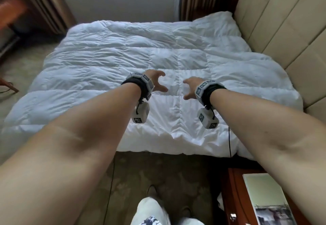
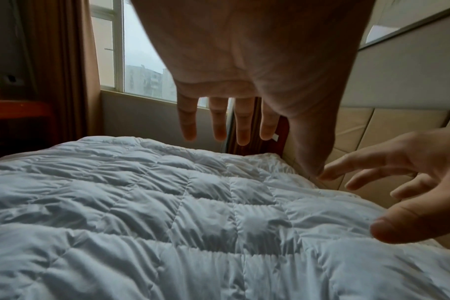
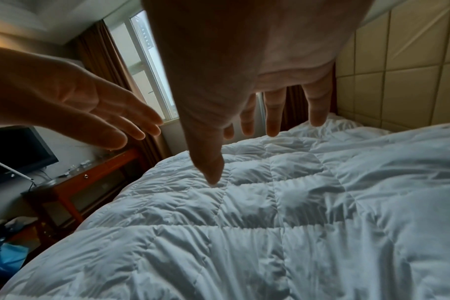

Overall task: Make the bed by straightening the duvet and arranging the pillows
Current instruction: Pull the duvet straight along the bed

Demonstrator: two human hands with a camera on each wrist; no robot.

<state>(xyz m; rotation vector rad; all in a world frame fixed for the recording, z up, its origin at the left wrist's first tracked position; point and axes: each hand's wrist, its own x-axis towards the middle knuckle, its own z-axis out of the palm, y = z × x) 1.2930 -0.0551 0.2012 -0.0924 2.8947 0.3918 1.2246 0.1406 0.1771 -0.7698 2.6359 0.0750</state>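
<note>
A white quilted duvet (image 1: 141, 60) (image 2: 167, 213) (image 3: 283, 213) lies spread over the whole bed, wrinkled along its stitched squares. Both arms reach out over its middle. My left hand (image 1: 156, 81) (image 2: 244, 85) hovers above the duvet with fingers spread and straight, holding nothing. My right hand (image 1: 189, 88) (image 3: 257, 91) hovers beside it, a short gap between the two, fingers also spread and empty. In the left wrist view the right hand (image 2: 398, 182) shows at the right; in the right wrist view the left hand (image 3: 77, 105) shows at the left. No pillow is in view.
A beige padded headboard (image 1: 282, 30) runs along the bed's right side. A wooden nightstand (image 1: 234, 194) with papers stands at the near right. Curtains (image 1: 49, 4) and a window (image 2: 139, 50) lie beyond the bed. A wooden desk (image 3: 90, 178) and a dark screen (image 3: 15, 150) stand at the left.
</note>
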